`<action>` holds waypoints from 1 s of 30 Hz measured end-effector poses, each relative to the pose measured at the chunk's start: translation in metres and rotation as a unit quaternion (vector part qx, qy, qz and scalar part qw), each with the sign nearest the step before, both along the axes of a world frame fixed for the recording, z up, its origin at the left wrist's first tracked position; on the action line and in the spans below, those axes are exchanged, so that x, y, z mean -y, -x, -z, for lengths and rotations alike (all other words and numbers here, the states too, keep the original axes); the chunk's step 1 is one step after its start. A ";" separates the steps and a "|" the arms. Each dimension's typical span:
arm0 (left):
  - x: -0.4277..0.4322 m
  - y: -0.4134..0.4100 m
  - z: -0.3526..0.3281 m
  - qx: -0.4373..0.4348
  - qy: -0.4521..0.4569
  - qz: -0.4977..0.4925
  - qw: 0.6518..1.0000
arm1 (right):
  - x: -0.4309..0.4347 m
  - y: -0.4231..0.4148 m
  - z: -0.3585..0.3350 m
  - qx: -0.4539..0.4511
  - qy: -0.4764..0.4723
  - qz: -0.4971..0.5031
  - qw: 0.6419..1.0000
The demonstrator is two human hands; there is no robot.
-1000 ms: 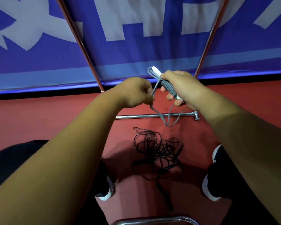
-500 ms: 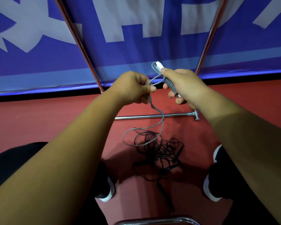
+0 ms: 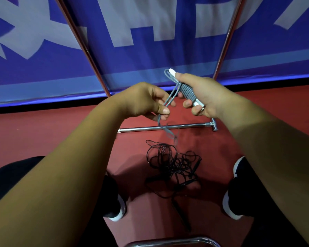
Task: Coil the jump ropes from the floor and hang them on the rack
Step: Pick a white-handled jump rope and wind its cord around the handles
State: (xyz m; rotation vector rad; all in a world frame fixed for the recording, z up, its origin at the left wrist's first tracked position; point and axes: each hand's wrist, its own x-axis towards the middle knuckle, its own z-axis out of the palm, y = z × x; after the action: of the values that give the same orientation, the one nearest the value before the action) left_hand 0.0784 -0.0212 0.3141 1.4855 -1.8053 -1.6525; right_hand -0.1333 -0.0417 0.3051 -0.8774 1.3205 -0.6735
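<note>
My right hand grips the white handles of a grey jump rope, whose cord is wound in tight turns around them. My left hand pinches the loose grey cord just left of the handles; a short tail hangs from it, blurred, down to about the floor bar. A tangled black jump rope with black handles lies on the red floor between my feet. The rack's two slanted metal posts rise on either side, and its chrome floor bar lies behind the black rope.
A blue and white banner hangs behind the rack. My two shoes flank the black rope. A chrome tube curves along the bottom edge of the view.
The big loose loop of grey cord that hung over the black rope is gone; only a short tail hangs now. My left hand has dropped a little, still on the cord.
</note>
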 end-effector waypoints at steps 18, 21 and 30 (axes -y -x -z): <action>-0.002 0.002 0.014 0.044 0.065 -0.134 0.988 | -0.018 -0.004 -0.019 0.052 -0.050 -0.236 0.969; -0.003 -0.004 0.007 0.017 0.080 -0.100 0.992 | -0.023 0.000 -0.023 0.047 -0.082 -0.297 0.950; -0.001 0.000 -0.008 -0.017 0.134 -0.085 0.987 | -0.022 0.000 -0.016 0.009 -0.138 -0.410 0.902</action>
State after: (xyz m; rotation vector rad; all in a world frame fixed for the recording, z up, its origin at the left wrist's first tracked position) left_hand 0.0780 -0.0203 0.3225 1.4365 -1.7492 -1.2896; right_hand -0.1337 -0.0196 0.3212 -1.0732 0.8703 0.1657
